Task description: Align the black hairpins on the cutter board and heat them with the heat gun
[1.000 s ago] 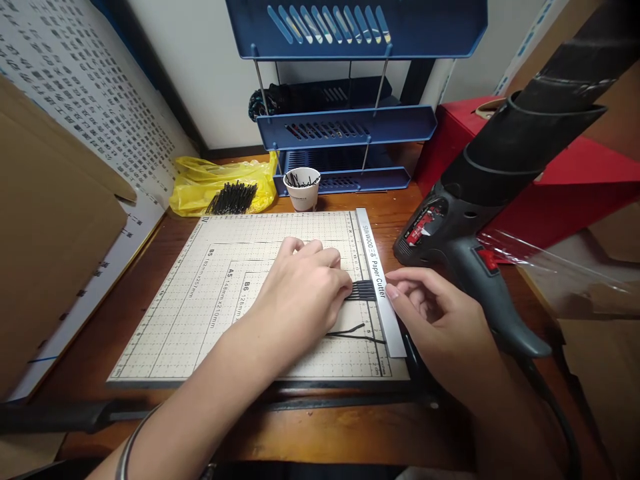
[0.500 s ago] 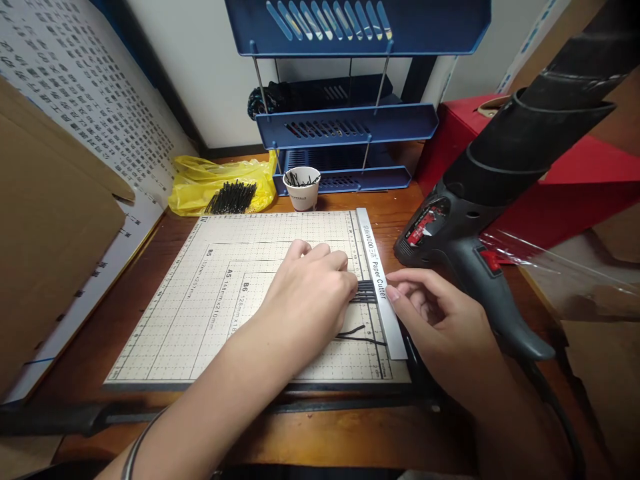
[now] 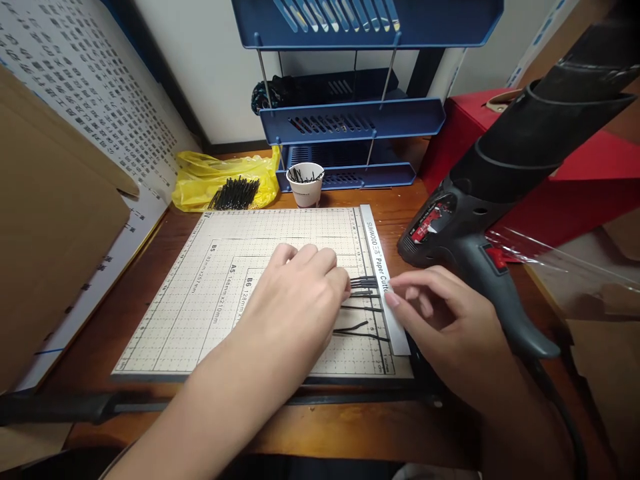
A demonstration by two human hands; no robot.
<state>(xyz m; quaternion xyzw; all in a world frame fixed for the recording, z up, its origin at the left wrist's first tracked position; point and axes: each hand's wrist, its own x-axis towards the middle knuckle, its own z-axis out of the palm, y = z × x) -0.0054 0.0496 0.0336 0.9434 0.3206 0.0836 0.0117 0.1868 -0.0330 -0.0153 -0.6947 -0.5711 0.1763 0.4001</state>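
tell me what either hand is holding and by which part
The left hand presses down the left ends of thin black strands on the paper cutter. The right hand holds nothing.

Thin black hairpins (image 3: 364, 284) bunched side by side, flat on the gridded paper cutter (image 3: 280, 230) board, tips against its white ruler strip (image 3: 376, 248). Two loose pins (image 3: 357, 331) lie flat just below, slightly splayed.
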